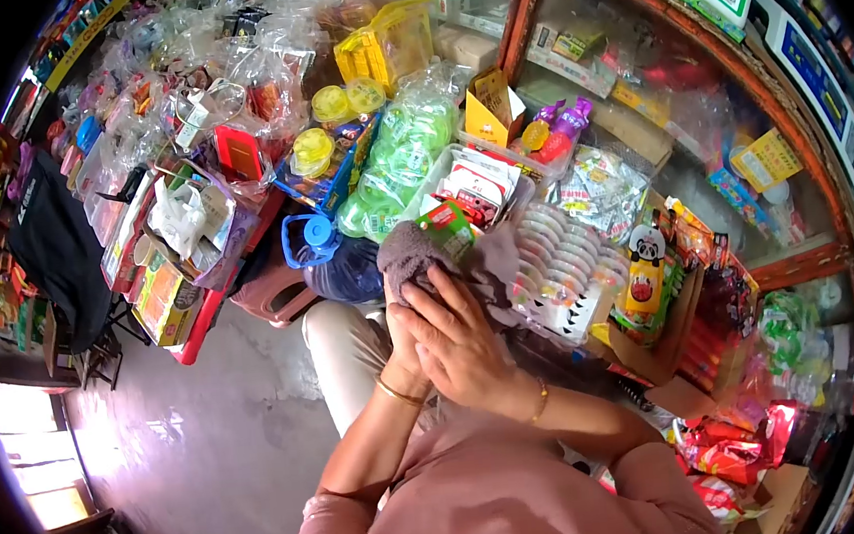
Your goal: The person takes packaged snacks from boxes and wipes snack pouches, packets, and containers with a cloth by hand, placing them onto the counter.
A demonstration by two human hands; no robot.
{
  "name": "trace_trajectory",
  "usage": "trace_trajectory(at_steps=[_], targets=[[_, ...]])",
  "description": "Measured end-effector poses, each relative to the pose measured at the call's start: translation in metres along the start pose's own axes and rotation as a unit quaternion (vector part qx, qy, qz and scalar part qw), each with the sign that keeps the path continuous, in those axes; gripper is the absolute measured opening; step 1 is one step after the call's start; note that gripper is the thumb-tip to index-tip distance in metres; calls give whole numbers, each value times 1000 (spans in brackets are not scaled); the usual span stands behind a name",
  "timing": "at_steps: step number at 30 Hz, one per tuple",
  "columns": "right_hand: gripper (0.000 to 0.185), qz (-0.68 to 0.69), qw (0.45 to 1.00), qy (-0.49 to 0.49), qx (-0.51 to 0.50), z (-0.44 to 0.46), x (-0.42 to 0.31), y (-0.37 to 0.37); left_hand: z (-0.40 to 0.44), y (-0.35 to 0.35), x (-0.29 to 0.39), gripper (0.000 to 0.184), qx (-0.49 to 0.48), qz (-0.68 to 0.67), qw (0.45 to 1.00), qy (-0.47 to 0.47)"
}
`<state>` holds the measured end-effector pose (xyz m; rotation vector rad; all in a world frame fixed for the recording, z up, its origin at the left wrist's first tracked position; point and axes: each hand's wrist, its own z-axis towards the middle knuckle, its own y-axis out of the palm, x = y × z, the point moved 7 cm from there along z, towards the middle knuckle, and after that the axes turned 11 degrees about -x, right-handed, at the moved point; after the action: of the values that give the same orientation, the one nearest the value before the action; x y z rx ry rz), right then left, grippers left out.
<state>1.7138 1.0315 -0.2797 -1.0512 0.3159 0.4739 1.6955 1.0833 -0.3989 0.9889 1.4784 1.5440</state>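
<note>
A grey-brown cloth is bunched over the fingers of my left hand, and another part of it hangs to the right. My left hand appears closed on it; its fingertips are covered. My right hand lies against my left hand, its fingers close together and pressing on the cloth. Just beyond the cloth is a green packet, in front of a white tray holding red and white boxes. A large blue water bottle stands to the left of the cloth.
Green-tinted bottles in plastic wrap lie ahead. Plastic-packed rows of small items and a panda-print package sit at the right, before a wood-framed glass case. A red-edged table with boxes stands left, above grey floor.
</note>
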Motion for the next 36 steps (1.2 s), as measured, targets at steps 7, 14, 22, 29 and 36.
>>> trace_trajectory(at_steps=[7,14,22,29,36], targets=[[36,-96,995,24,-33,32,10,-25,-3,55,-1,65,70,327,943,5],[20,106,983,119,93,21,63,-61,-15,40,-26,47,22,280,954,-107],[49,376,896,229,56,-74,124,-59,37,95,25,62,-9,322,946,36],[20,472,803,357,69,-115,150,-61,98,135,-43,78,-389,708,589,-40],[16,566,681,393,247,-168,172,-77,273,87,10,30,-316,940,110,72]])
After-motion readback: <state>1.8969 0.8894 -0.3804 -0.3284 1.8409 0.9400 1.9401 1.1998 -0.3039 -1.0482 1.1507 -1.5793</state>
